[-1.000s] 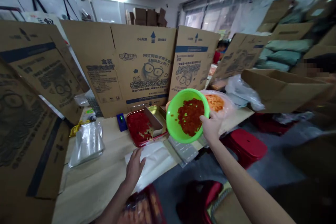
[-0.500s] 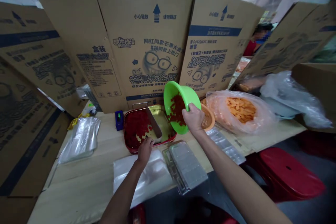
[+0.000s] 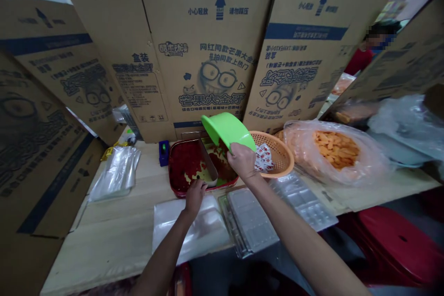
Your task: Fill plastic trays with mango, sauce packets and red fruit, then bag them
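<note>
My right hand (image 3: 242, 161) grips the rim of a light-green plastic bowl (image 3: 231, 128), tipped steeply over the right side of a red-rimmed tray (image 3: 178, 190). Small dark red pieces (image 3: 219, 159) lie below the bowl's mouth in that side. A strip-like divider (image 3: 209, 165) splits the tray, and more dark red pieces (image 3: 185, 157) cover much of its left side. My left hand (image 3: 196, 194) is closed at the tray's front rim; its fingertips are partly hidden. The bowl's inside is mostly out of sight.
An orange basket (image 3: 286, 159) with printed packets (image 3: 263, 157) stands right of the bowl, beside a plastic bag of orange pieces (image 3: 335, 150). Clear plastic trays (image 3: 255, 217) and bags (image 3: 190, 226) lie in front. Cardboard (image 3: 208, 23) walls the back. A person (image 3: 360, 58) is behind.
My right hand has tipped the green bowl further over, mouth down, and dark red pieces now lie in the tray's right side. The left hand stays at the rim. The view has shifted slightly.
</note>
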A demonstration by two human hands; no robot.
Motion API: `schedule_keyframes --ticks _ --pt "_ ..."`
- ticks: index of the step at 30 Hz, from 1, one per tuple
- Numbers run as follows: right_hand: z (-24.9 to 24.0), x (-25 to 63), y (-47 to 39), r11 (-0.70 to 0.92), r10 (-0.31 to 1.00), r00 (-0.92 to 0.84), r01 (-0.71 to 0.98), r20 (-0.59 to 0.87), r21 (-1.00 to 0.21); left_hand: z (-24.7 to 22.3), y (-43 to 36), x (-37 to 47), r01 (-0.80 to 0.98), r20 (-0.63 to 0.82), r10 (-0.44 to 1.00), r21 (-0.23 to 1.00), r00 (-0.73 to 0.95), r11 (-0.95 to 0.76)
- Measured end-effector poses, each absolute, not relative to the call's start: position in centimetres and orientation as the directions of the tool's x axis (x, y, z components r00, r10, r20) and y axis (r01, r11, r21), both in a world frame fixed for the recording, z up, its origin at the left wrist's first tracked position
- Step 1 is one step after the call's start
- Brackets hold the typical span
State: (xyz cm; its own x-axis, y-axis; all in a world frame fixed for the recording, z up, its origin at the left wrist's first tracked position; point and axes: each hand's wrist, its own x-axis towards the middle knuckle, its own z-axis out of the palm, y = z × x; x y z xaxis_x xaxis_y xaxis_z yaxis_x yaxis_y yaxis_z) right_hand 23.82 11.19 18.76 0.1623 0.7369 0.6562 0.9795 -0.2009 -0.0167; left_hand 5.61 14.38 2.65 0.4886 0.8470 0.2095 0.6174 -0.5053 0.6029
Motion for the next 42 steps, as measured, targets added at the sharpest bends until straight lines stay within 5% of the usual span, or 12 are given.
schedule_keyframes --ticks 10,17,21,26,31,34,38,40,42 --pt "18.7 22.6 11.7 -0.066 0.680 -0.072 0.985 0.730 0.159 2.5 14.0 5.6 0.607 0.156 0.880 0.669 0.449 -0.429" --pt "20.7 22.4 12.0 -0.084 0.676 -0.058 0.984 0.735 0.154 2.8 13.5 5.5 0.538 0.101 0.898 0.770 0.428 -0.343" --pt "21.8 23.4 11.4 -0.157 0.671 0.120 0.987 0.732 -0.018 3.5 13.3 5.4 0.464 0.064 0.916 0.847 0.395 -0.259" --pt "23.3 25.6 9.6 -0.290 0.473 0.550 0.835 0.688 -0.468 5.5 13.1 4.6 0.298 0.022 0.945 0.946 0.326 -0.125" --pt "25.1 25.7 6.3 -0.020 0.235 0.901 0.378 0.364 -0.925 9.7 10.9 3.1 0.045 -0.107 0.941 0.994 0.321 0.098" --pt "24.6 22.6 4.4 0.160 0.306 0.949 0.027 0.076 -0.987 13.0 8.2 0.4 -0.134 -0.209 0.917 0.954 0.340 0.267" --pt "21.8 15.4 2.2 0.096 0.574 0.805 -0.249 -0.150 -0.964 15.7 4.5 -6.4 -0.325 -0.304 0.928 0.873 0.217 0.363" --pt "20.5 11.7 1.2 0.001 0.663 0.742 -0.140 -0.104 -0.990 16.2 3.1 -10.4 -0.385 -0.343 0.933 0.851 0.107 0.357" --pt "19.9 8.5 0.6 -0.036 0.679 0.721 0.220 0.138 -0.975 16.3 1.9 -14.1 -0.419 -0.369 0.929 0.841 0.020 0.343"
